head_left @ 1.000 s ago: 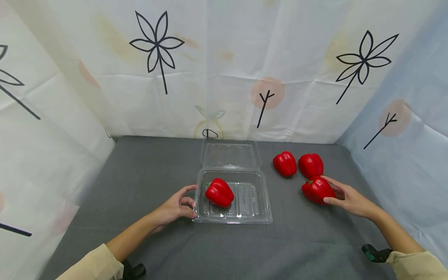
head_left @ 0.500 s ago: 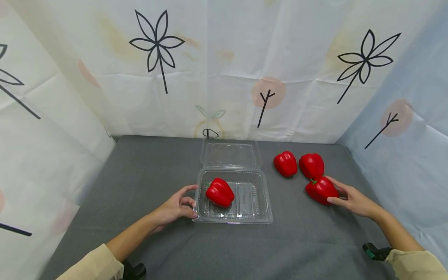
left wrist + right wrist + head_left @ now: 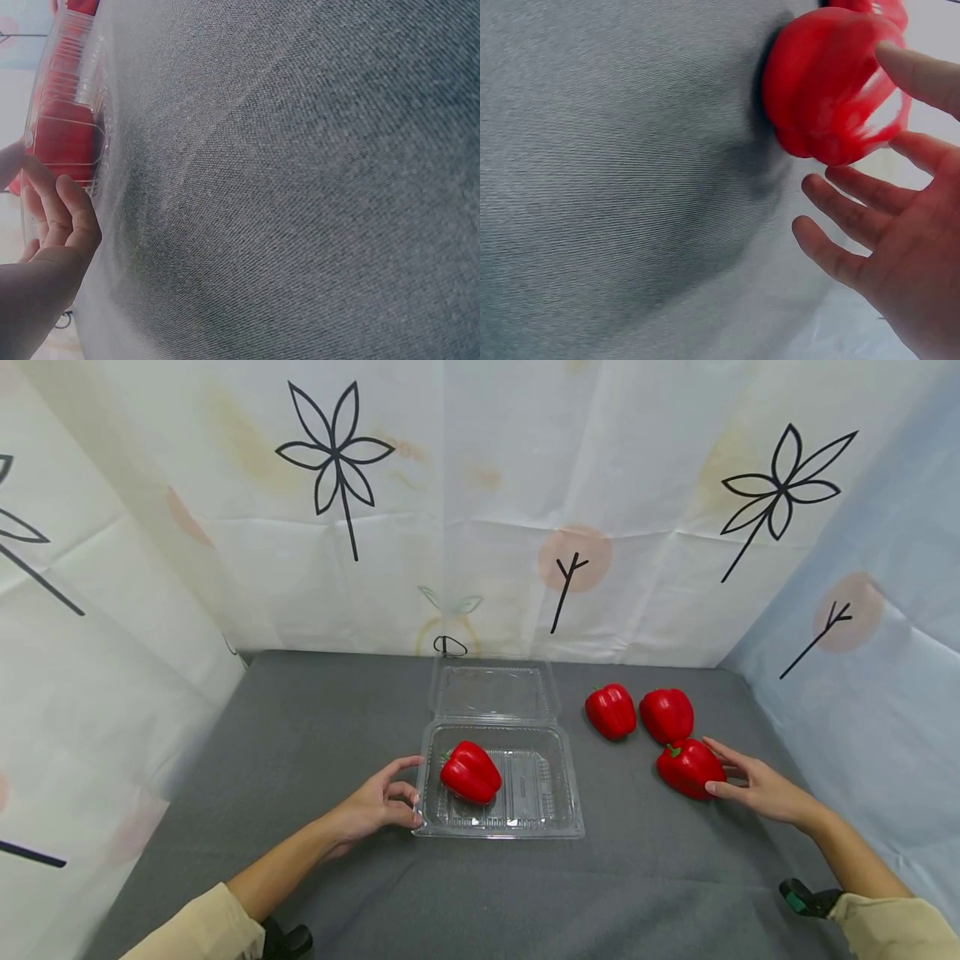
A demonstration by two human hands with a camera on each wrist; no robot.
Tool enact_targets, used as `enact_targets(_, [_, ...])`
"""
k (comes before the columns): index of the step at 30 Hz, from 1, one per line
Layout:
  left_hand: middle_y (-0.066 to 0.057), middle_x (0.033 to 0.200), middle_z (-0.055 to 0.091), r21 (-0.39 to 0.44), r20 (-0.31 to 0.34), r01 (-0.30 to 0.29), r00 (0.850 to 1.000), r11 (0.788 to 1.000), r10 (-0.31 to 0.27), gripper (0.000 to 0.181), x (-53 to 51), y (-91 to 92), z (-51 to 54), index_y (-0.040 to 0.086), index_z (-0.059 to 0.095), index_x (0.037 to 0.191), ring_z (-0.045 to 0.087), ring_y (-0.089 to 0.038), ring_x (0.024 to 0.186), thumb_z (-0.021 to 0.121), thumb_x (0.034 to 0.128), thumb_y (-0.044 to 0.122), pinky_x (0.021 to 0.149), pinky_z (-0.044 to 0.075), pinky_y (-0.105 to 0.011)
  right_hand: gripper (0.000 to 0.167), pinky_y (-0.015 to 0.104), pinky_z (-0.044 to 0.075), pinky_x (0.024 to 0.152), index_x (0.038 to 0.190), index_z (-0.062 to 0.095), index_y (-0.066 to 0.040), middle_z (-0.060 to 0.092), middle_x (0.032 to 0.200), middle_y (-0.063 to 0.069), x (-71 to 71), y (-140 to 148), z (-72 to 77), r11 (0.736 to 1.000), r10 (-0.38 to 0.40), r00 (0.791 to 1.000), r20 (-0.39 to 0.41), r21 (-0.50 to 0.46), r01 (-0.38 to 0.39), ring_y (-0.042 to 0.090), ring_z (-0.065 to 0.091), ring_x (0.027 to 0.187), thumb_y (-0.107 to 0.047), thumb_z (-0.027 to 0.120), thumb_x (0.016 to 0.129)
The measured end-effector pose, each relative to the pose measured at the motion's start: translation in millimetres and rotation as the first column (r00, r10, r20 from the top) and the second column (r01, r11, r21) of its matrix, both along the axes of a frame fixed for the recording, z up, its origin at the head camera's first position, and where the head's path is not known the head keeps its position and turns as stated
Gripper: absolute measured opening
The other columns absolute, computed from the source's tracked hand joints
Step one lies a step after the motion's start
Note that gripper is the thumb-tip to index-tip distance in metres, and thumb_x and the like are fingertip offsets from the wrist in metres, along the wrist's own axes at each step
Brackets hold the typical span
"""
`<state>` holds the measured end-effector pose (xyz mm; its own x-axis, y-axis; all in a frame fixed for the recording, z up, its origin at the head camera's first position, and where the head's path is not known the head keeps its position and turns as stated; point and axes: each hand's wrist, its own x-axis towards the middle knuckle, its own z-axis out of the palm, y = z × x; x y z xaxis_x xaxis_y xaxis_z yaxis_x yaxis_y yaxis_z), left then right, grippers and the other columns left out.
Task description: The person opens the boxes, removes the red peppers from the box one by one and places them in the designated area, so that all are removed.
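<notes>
A clear plastic clamshell container (image 3: 536, 827) lies with its lid (image 3: 495, 689) folded back, and a red bell pepper (image 3: 471, 772) sits in its base. My left hand (image 3: 378, 802) holds the container's left rim, thumb near the front corner and fingers along the side. At the right, my right hand (image 3: 761, 789) touches the nearest loose bell pepper (image 3: 686, 770) with thumb and forefinger. The right wrist view shows that hand's (image 3: 907, 225) other fingers spread away from the pepper (image 3: 829, 86).
Two more red bell peppers, one at the back left (image 3: 611, 712) and one beside it (image 3: 667, 716), lie behind the touched one. Grey cloth (image 3: 315, 718) covers the table. Patterned white curtains (image 3: 480, 485) enclose the back and sides.
The front pepper has shifted slightly right, together with my right hand, since a second ago. My left hand, the container and the pepper inside stay put.
</notes>
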<state>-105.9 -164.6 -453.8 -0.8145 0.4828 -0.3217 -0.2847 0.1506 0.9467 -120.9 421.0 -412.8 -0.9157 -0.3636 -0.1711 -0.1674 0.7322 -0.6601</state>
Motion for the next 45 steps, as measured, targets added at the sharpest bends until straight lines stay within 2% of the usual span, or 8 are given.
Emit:
enact_targets(7, [-0.006, 0.093, 0.056, 0.007, 0.001, -0.004, 1.000, 1.000, 0.004, 0.087, 0.3, -0.9, -0.7, 0.012, 0.024, 0.154, 0.057, -0.017, 0.076, 0.075, 0.0834, 0.004, 0.077, 0.048, -0.032, 0.077, 0.067, 0.046, 0.087, 0.152, 0.025, 0.007, 0.035, 0.144, 0.039, -6.5, -12.2, 13.6, 0.999, -0.048, 0.995, -0.090, 0.019, 0.050, 0.056, 0.043, 0.122, -0.018, 0.067, 0.092])
enact_targets(10, [-0.006, 0.093, 0.056, 0.014, 0.002, -0.002, 1.000, 1.000, 0.002, 0.088, 0.5, -1.2, -0.8, 0.012, 0.024, 0.154, 0.057, -0.017, 0.076, 0.075, 0.0833, 0.003, 0.077, 0.048, -0.031, 0.078, 0.071, 0.039, 0.091, 0.152, 0.026, 0.005, 0.035, 0.145, 0.038, -9.2, -22.0, 20.7, 0.997, -0.066, 0.985, -0.158, 0.031, 0.072, 0.055, 0.041, 0.124, -0.020, 0.068, 0.091])
enact_targets(13, [-0.006, 0.093, 0.056, 0.015, 0.002, 0.000, 1.000, 1.000, 0.000, 0.087, 1.0, -1.3, -0.3, 0.012, 0.024, 0.154, 0.057, -0.017, 0.076, 0.075, 0.0838, 0.003, 0.077, 0.048, -0.032, 0.079, 0.066, 0.037, 0.094, 0.153, 0.027, 0.002, 0.036, 0.147, 0.034, -11.0, -35.2, 26.8, 0.996, -0.076, 0.974, -0.213, 0.029, 0.084, 0.051, 0.040, 0.127, -0.021, 0.070, 0.091])
enact_targets(20, [-0.006, 0.094, 0.056, 0.008, -0.003, 0.007, 1.000, 1.000, -0.007, 0.087, 2.5, -1.5, 1.2, 0.011, 0.023, 0.155, 0.057, -0.017, 0.075, 0.074, 0.0847, 0.003, 0.078, 0.047, -0.033, 0.082, 0.072, 0.036, 0.095, 0.157, 0.026, -0.009, 0.031, 0.154, 0.027, -15.3, -73.5, 36.1, 0.997, -0.067, 0.975, -0.213, 0.009, 0.070, 0.051, 0.037, 0.131, -0.029, 0.071, 0.090])
enact_targets(26, [-0.007, 0.094, 0.056, 0.005, -0.007, 0.005, 1.000, 1.000, -0.005, 0.087, 2.8, -1.7, 0.8, 0.011, 0.023, 0.154, 0.057, -0.017, 0.074, 0.074, 0.0848, 0.004, 0.078, 0.047, -0.032, 0.082, 0.072, 0.036, 0.095, 0.155, 0.031, -0.008, 0.036, 0.153, 0.022, -24.9, -107.1, 36.1, 1.000, 0.027, 0.968, -0.248, 0.008, -0.026, 0.044, 0.037, 0.135, -0.027, 0.074, 0.088])
enact_targets(33, [-0.005, 0.094, 0.057, -0.006, 0.001, -0.004, 1.000, 1.000, 0.004, 0.086, 1.2, -0.4, -0.4, 0.013, 0.026, 0.153, 0.057, -0.016, 0.075, 0.075, 0.0835, 0.005, 0.078, 0.047, -0.032, 0.087, 0.065, 0.041, 0.098, 0.157, 0.030, -0.016, 0.038, 0.155, 0.016, -35.5, -142.5, 34.3, 0.990, 0.137, 0.957, -0.256, -0.009, -0.144, 0.037, 0.043, 0.135, -0.031, 0.077, 0.086])
enact_targets(40, [-0.005, 0.094, 0.056, -0.004, 0.003, -0.005, 1.000, 1.000, 0.005, 0.086, 0.2, -0.3, -1.8, 0.014, 0.026, 0.153, 0.057, -0.016, 0.074, 0.075, 0.0834, 0.005, 0.079, 0.047, -0.033, 0.092, 0.060, 0.043, 0.099, 0.157, 0.030, -0.021, 0.040, 0.154, 0.011, -43.1, -185.1, 26.7, 0.956, 0.257, 0.949, -0.184, -0.099, -0.278, 0.035, 0.045, 0.136, -0.032, 0.081, 0.082])
enact_targets(45, [-0.005, 0.094, 0.057, -0.017, 0.015, -0.014, 1.000, 1.000, 0.014, 0.085, 0.1, 0.3, -2.0, 0.014, 0.027, 0.153, 0.058, -0.018, 0.076, 0.075, 0.0838, 0.005, 0.078, 0.047, -0.033, 0.088, 0.061, 0.041, 0.101, 0.157, 0.030, -0.014, 0.039, 0.155, 0.013, -44.7, -215.6, 19.2, 0.911, 0.381, 0.913, -0.146, -0.107, -0.397, 0.037, 0.046, 0.134, -0.032, 0.079, 0.085])
